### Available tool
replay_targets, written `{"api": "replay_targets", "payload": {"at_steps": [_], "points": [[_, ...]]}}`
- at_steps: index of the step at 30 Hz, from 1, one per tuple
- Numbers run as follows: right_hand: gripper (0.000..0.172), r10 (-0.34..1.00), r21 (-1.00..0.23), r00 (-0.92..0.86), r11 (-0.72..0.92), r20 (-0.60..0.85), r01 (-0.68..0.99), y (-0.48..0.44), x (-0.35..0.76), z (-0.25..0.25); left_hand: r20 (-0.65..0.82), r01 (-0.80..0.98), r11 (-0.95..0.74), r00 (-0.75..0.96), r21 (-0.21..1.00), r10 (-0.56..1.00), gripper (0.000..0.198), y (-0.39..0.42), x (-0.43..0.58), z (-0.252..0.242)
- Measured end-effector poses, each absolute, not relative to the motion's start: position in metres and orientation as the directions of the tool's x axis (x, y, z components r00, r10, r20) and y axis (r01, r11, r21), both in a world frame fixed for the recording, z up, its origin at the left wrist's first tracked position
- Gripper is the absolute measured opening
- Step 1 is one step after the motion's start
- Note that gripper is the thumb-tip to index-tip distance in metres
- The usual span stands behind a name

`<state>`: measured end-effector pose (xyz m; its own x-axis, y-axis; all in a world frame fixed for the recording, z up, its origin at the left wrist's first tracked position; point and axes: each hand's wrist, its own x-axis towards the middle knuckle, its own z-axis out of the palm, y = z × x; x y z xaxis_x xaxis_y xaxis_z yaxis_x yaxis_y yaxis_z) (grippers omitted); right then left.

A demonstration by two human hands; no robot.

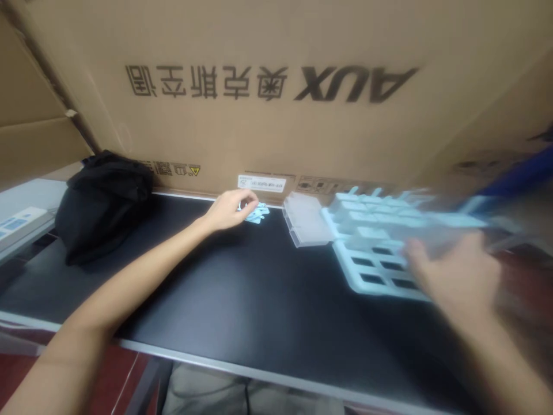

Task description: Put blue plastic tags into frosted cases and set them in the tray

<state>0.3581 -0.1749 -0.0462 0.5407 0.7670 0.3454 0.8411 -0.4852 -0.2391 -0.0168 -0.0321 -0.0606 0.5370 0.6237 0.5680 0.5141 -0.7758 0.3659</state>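
My left hand [231,208] reaches to the far side of the black table [242,294], its fingers curled over a small pile of pale blue pieces [256,214]. My right hand [453,274] is smeared by motion at the right, over a white tray with rectangular slots [380,271]. A blurred clear plastic piece [436,227] lies across the tray just beyond that hand; whether the hand grips it I cannot tell. A small clear plastic box [306,222] stands between the two hands.
A large brown cardboard box [276,86] with printed lettering stands as a wall behind the table. A black cloth bag [101,204] lies at the back left. Beyond it, a white power strip [19,222] rests on a grey surface.
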Motion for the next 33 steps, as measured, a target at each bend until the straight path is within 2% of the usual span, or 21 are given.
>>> {"api": "replay_targets", "payload": {"at_steps": [1, 3, 5, 6, 8, 10, 12, 17, 20, 24, 27, 29, 31, 33], "points": [[0.067, 0.819, -0.167, 0.461, -0.43, 0.342, 0.888, -0.176, 0.346, -0.044, 0.542, 0.449, -0.754, 0.525, 0.479, 0.657, 0.03, -0.037, -0.011, -0.05], [0.051, 0.942, -0.014, 0.207, -0.211, 0.264, 0.977, -0.174, 0.314, -0.041, 0.471, 0.33, -0.697, 0.549, 0.637, 0.691, 0.04, -0.049, 0.001, -0.031], [0.042, 0.982, 0.077, -0.074, 0.061, 0.172, 0.995, -0.167, 0.278, -0.04, 0.419, 0.252, -0.664, 0.606, 0.704, 0.676, 0.044, -0.063, 0.011, -0.019], [0.042, 0.974, 0.08, -0.17, 0.159, 0.147, 0.984, -0.163, 0.262, -0.039, 0.401, 0.236, -0.659, 0.633, 0.714, 0.662, 0.043, -0.07, 0.015, -0.015], [0.043, 0.954, 0.064, -0.267, 0.26, 0.138, 0.963, -0.155, 0.238, -0.039, 0.37, 0.23, -0.655, 0.672, 0.72, 0.641, 0.034, -0.076, 0.018, -0.013], [0.046, 0.95, 0.043, -0.278, 0.274, 0.144, 0.961, -0.151, 0.229, -0.043, 0.346, 0.225, -0.635, 0.682, 0.74, 0.644, 0.027, -0.071, 0.015, -0.018], [0.046, 0.957, 0.032, -0.257, 0.255, 0.136, 0.966, -0.152, 0.232, -0.05, 0.35, 0.22, -0.586, 0.622, 0.78, 0.701, 0.026, -0.053, 0.008, -0.028], [0.039, 0.944, -0.021, -0.319, 0.322, 0.086, 0.947, -0.164, 0.241, -0.067, 0.409, 0.324, -0.433, 0.143, 0.841, 0.901, 0.021, 0.011, -0.018, -0.077], [0.036, 0.932, -0.054, -0.363, 0.363, 0.014, 0.93, -0.168, 0.234, -0.069, 0.401, 0.448, -0.376, 0.044, 0.811, 0.915, 0.018, 0.032, -0.032, -0.104], [0.036, 0.922, -0.069, -0.386, 0.382, -0.043, 0.922, -0.169, 0.225, -0.068, 0.451, 0.564, -0.433, 0.117, 0.703, 0.885, 0.026, 0.033, -0.04, -0.115], [0.037, 0.917, -0.074, -0.394, 0.39, -0.055, 0.918, -0.169, 0.225, -0.07, 0.505, 0.671, -0.48, 0.178, 0.566, 0.844, 0.034, 0.022, -0.037, -0.108], [0.037, 0.918, -0.078, -0.391, 0.386, -0.065, 0.919, -0.169, 0.226, -0.07, 0.543, 0.724, -0.496, 0.199, 0.48, 0.816, 0.031, 0.01, -0.031, -0.097], [0.038, 0.919, -0.083, -0.388, 0.382, -0.07, 0.92, -0.168, 0.228, -0.07, 0.525, 0.675, -0.56, 0.29, 0.48, 0.8, 0.026, -0.007, -0.022, -0.081], [0.039, 0.921, -0.09, -0.384, 0.378, -0.065, 0.921, -0.168, 0.229, -0.069, 0.376, 0.512, -0.635, 0.523, 0.579, 0.765, 0.029, -0.027, -0.009, -0.064]]}}
